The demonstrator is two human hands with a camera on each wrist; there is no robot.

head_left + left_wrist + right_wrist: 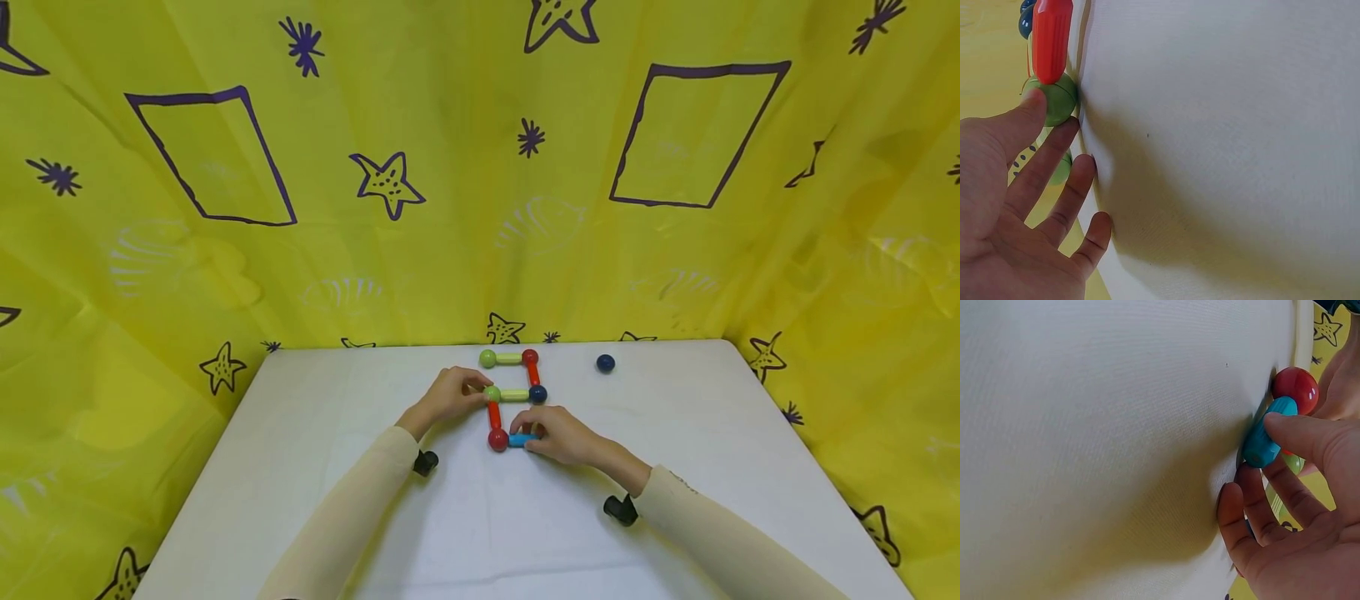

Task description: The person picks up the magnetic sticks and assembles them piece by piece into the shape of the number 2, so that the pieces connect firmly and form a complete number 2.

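Note:
A zigzag of colored balls and rods lies flat on the white table. My left hand pinches the green ball at its left bend between thumb and forefinger, with the other fingers spread. From that ball a red rod runs down to a red ball. My right hand pinches a blue rod by its right part, its left end right at the red ball. A light green rod links the held green ball to a dark blue ball.
Above the dark blue ball, another red rod leads to a second red ball, then a light green rod and a green ball. One loose dark blue ball lies near the back edge. A yellow patterned curtain surrounds the table.

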